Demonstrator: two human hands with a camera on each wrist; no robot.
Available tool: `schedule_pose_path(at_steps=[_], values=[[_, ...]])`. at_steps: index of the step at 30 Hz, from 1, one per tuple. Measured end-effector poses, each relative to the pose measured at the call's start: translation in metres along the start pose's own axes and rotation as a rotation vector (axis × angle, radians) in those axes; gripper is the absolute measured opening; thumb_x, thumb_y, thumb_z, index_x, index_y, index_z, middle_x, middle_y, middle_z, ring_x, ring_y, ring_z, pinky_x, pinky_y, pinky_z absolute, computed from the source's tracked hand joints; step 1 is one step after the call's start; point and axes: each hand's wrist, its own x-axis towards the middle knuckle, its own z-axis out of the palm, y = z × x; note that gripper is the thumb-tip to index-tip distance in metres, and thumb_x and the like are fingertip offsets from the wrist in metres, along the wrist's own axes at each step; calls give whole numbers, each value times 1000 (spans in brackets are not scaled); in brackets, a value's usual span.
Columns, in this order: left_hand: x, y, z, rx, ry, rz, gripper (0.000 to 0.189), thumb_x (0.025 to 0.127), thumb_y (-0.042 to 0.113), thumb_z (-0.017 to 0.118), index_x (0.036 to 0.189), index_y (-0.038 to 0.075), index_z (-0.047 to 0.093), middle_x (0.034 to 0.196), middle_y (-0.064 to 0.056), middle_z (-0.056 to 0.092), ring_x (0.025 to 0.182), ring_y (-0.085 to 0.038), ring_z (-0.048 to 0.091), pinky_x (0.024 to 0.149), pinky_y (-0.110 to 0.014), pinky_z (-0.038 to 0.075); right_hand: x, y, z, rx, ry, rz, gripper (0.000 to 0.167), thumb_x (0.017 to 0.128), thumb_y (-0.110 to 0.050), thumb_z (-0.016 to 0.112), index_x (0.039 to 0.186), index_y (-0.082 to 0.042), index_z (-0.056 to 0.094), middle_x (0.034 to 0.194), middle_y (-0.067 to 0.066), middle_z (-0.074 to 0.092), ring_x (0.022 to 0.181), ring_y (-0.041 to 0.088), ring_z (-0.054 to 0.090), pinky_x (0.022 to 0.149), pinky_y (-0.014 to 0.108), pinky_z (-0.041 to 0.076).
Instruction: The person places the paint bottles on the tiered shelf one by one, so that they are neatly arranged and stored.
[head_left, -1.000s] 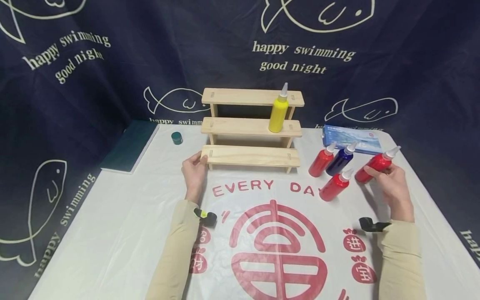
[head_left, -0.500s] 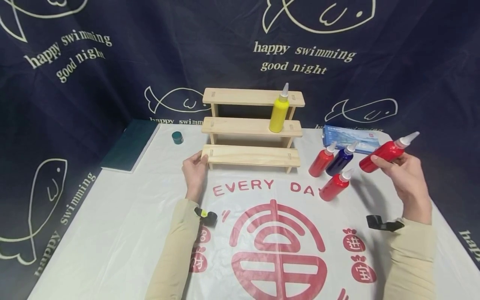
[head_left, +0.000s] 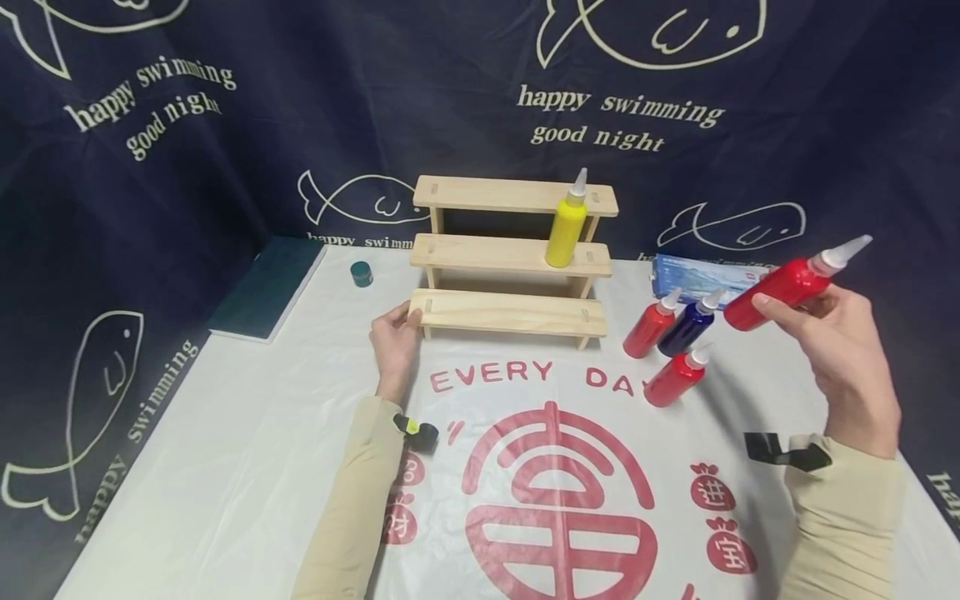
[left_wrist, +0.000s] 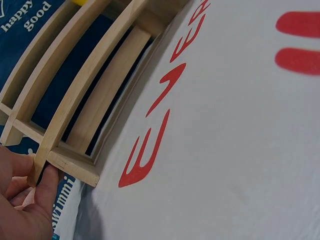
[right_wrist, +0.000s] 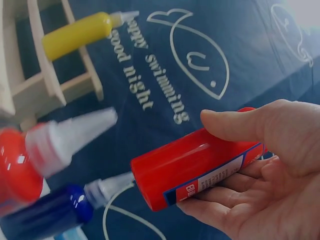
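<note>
The head view looks forward and down from above the near table edge, taking in the whole wooden rack [head_left: 513, 250] against the dark backdrop. The left wrist view sits very close at the rack's [left_wrist: 85, 95] left end, low over the white cloth [left_wrist: 225, 140], looking along its lowest shelf. The right wrist view floats to the right of the rack [right_wrist: 35, 75], close behind the held red bottle [right_wrist: 197, 170], facing the backdrop. All three views share the rack, and the yellow bottle [head_left: 565, 229] on it.

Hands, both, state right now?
Left hand: grips the left end of the stepped wooden rack, lowest step.
Right hand: holds a red plastic squeeze bottle tilted above the table.
</note>
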Motion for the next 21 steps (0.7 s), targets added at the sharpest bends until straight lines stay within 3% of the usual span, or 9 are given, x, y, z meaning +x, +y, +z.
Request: schedule_pose_path(at_steps=[2,9,13,18,21], values=[[0,0,0,-3,0,6,34,93,8,62,125,-4,62,122,-22,65,110,-29,66,91,-31,58,-1,-5,2,-24,-3,-26,24,92,-12,66,109,-29,64,85,-29,65,89,-1,55,74,17,37],[0,0,0,-15,5,9,34,93,7,63,125,-5,62,122,-23,65,110,-29,67,91,-30,58,-3,-22,16,186,-95,-124,27,88,-2,69,112,-13,69,93,-16,72,89,0,63,73,11,47],[1,-1,1,-16,1,2,34,93,8,63,125,-5,62,123,-22,64,110,-28,67,90,-28,58,-5,-31,24,63,-110,-115,29,90,-7,68,117,-19,68,93,-23,69,89,-4,62,74,13,44],[2,-2,2,-8,0,13,34,93,8,63,124,-4,63,122,-22,65,109,-28,67,89,-27,58,-9,-39,37,-84,-138,-99,37,93,-15,65,130,-15,59,95,-31,65,90,-8,62,80,15,44],[2,-2,1,-5,0,17,34,93,8,63,125,-5,62,123,-22,64,110,-28,66,89,-26,58,-11,-43,48,-102,-157,-112,40,93,-17,66,132,-12,58,97,-31,64,91,-9,62,81,11,46]])
